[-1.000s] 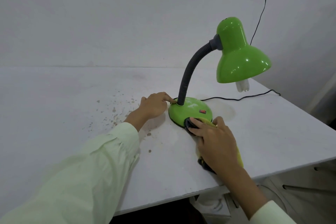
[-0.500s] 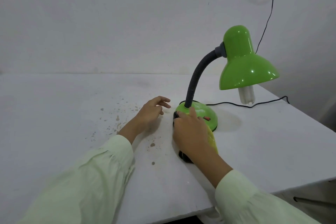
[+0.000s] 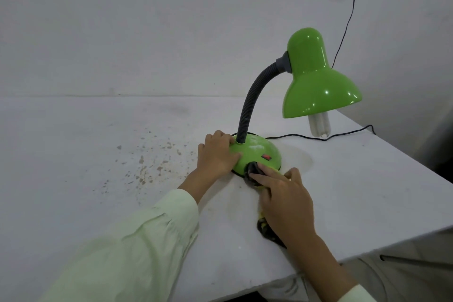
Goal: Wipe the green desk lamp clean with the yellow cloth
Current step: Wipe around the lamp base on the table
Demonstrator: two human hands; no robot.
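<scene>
The green desk lamp stands on the white table, with a round base (image 3: pixel 259 148), a grey flexible neck (image 3: pixel 250 103) and a glossy shade (image 3: pixel 316 81) with a white bulb under it. My left hand (image 3: pixel 217 154) rests flat on the left side of the base, fingers by the neck. My right hand (image 3: pixel 284 198) presses the yellow cloth (image 3: pixel 266 228), dirty and dark in places, against the front rim of the base. Most of the cloth is hidden under that hand.
Brown specks of dirt (image 3: pixel 147 167) are scattered on the table left of the lamp. The lamp's black cord (image 3: pixel 318 138) runs right across the table and up the wall. The table's front edge (image 3: pixel 367 252) is close to my right forearm.
My right hand has slid the cloth from the base's left front round to its front right rim. My left hand, which was lifted beside the base, now lies on it.
</scene>
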